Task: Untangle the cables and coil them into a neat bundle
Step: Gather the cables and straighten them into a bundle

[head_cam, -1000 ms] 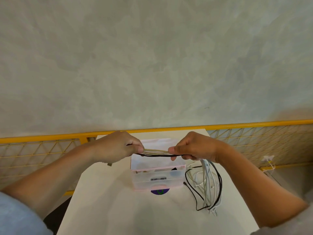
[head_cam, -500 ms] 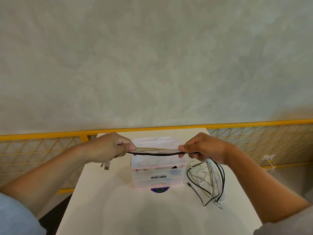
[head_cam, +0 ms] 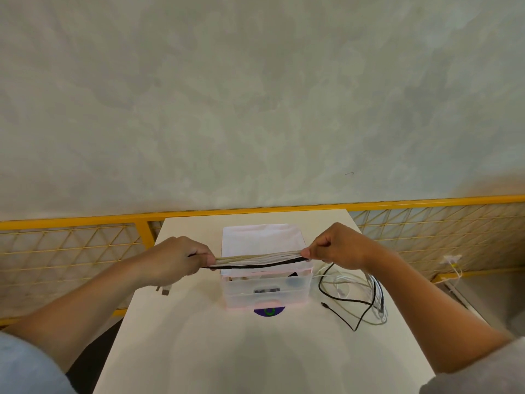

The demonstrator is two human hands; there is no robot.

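Head view: cables (head_cam: 258, 258) bunched as one flat span, several pale strands plus one black, pulled straight above the box (head_cam: 264, 291); left hand (head_cam: 176, 261) at the span's 9 o'clock end, right hand (head_cam: 338, 248) at the 3 o'clock end; both hands' fingers (head_cam: 308, 253) clenched on the bunch, thumb pinching against forefinger; span near level, right end slightly higher; whether it touches the box top or clears it, can't tell. Plugs (head_cam: 164, 290) dangle under the left hand, near the 9 o'clock edge of the surface (head_cam: 227, 351). Slack (head_cam: 355, 300) drops from the right hand and lies in loose overlapping loops on the surface at 4 o'clock of the box; black strand crosses the white ones; one black tip lies free just beside the box corner. Yellow rail (head_cam: 85, 221) at 12 o'clock, not in play.

Step, my read: aligning strands into one run; coiling not started, no loop in either hand. Next move likely needs the left hand to anchor the plug end; the right to slide out along the bunch or fold the run back into a first loop; watch the slack, since the crossings at 4 o'clock may snag and drag; uneven strand lengths could skew the coil.
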